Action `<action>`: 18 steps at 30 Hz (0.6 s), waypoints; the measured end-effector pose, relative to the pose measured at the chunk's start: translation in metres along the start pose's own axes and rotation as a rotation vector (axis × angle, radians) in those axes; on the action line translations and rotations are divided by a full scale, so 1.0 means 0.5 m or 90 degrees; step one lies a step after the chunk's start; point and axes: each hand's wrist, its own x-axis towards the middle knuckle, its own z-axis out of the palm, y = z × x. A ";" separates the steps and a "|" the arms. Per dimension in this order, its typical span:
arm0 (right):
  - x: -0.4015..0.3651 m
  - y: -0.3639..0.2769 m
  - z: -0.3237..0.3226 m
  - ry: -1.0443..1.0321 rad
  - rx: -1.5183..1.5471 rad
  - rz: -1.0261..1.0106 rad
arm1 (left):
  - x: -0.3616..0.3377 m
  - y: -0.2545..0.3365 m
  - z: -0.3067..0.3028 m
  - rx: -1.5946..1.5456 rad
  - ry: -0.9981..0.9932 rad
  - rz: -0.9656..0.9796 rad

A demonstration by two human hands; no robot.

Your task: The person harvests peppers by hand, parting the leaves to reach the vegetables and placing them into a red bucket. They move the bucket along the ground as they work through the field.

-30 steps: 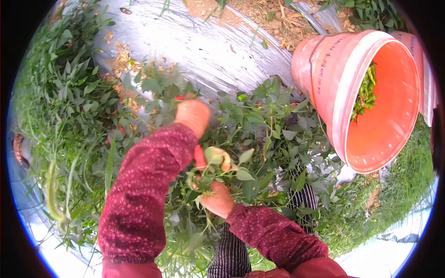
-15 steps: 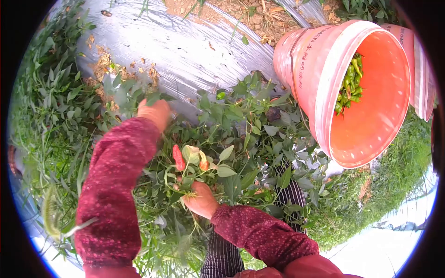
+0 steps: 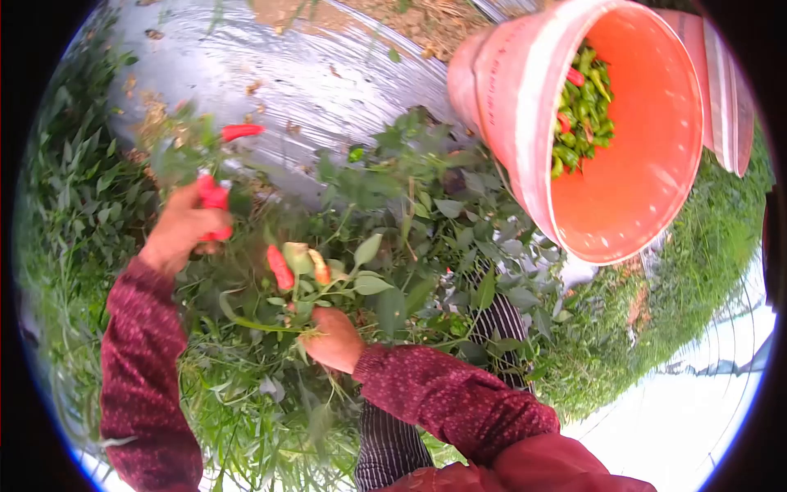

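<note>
My left hand is closed around red chili peppers, which stick out past its fingers among blurred leaves. Just above it, another red chili pepper shows against the silvery sheet. My right hand pinches a green stem of a chili plant. On that sprig, right above the fingers, are a red chili and a yellow-orange chili beside a pale, curled leaf.
A pink bucket leans at the upper right, with green and a few red chilies inside. More pink buckets stand behind it. Silvery plastic mulch covers the soil. Striped trouser legs show among the plants.
My left hand has moved left, and red chilies now show in it. My right hand keeps its grip on the stem. The view has shifted, so the bucket sits higher and farther left.
</note>
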 end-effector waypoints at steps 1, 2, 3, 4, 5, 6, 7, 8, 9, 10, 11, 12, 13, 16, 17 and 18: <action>0.004 0.006 0.008 -0.028 -0.034 0.050 | -0.013 0.010 -0.008 -0.092 0.064 0.014; 0.003 0.007 0.010 -0.017 -0.038 0.044 | -0.022 0.039 -0.036 -0.079 0.068 0.082; 0.001 0.007 0.011 -0.011 -0.042 0.039 | -0.034 0.071 -0.063 -0.067 0.076 0.148; 0.004 0.011 0.011 -0.008 -0.038 0.046 | -0.041 0.097 -0.080 -0.048 0.013 0.152; 0.009 0.012 0.014 -0.021 -0.045 0.021 | -0.051 0.123 -0.084 -0.027 -0.044 0.156; 0.013 0.006 0.015 -0.034 -0.053 -0.011 | -0.068 0.140 -0.067 0.015 -0.047 0.123; 0.015 -0.004 0.014 -0.033 -0.049 -0.019 | -0.089 0.155 -0.030 0.007 -0.042 0.134; 0.014 -0.014 0.011 -0.042 -0.056 0.005 | -0.109 0.167 0.018 0.000 -0.039 0.145; 0.016 -0.024 0.006 -0.047 -0.063 0.029 | -0.127 0.187 0.071 -0.032 -0.066 0.145; 0.016 -0.029 0.003 -0.041 -0.061 0.021 | -0.139 0.210 0.126 -0.021 -0.115 0.152; 0.014 -0.031 0.007 0.001 -0.016 0.001 | -0.160 0.242 0.193 -0.033 -0.133 0.092; 0.014 -0.027 0.018 0.038 0.025 -0.024 | -0.163 0.248 0.255 -0.150 -0.262 0.161; 0.067 0.134 0.181 0.167 0.477 -0.111 | -0.160 0.258 0.309 -0.092 -0.331 0.325; 0.052 0.136 0.166 0.135 0.364 -0.103 | -0.135 0.317 0.473 -0.042 -0.210 0.673; 0.042 0.131 0.154 0.122 0.312 -0.098 | -0.115 0.320 0.478 -0.045 -0.211 0.668; 0.038 0.119 0.138 0.109 0.262 -0.096 | -0.092 0.329 0.479 -0.135 -0.287 0.644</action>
